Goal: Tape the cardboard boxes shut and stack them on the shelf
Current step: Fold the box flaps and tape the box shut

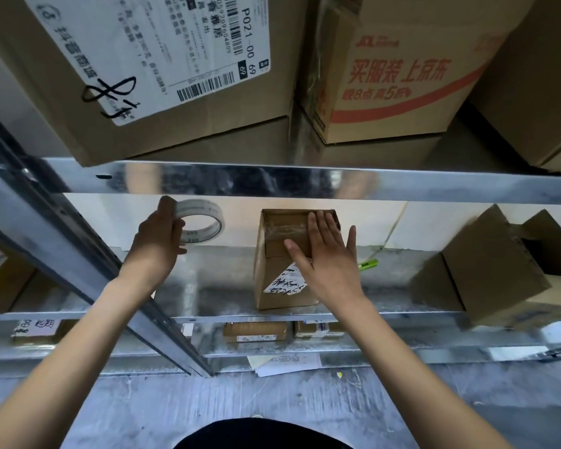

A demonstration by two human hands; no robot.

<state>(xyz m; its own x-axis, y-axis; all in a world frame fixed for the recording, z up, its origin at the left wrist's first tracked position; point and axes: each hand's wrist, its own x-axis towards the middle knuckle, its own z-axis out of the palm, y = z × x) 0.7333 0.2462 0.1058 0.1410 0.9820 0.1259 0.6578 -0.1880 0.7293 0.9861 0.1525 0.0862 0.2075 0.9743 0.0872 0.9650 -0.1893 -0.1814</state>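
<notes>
On the shelf (208, 286), right hand (329, 254) lies flat on the box (279, 267), left hand (159, 238) gripping the tape roll (201, 222).

The big box (149, 76) up left has a label reading "P021-00 69"; the orange-printed box (399, 76) reads "买服装 上京东".

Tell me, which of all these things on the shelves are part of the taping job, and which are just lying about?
Part of the job:
- small cardboard box, pressed flat by the right hand
- tape roll, gripped by the left hand
- metal shelf

Just lying about:
- green object on the shelf
- open box at right
- big boxes overhead
- papers on the floor
</notes>
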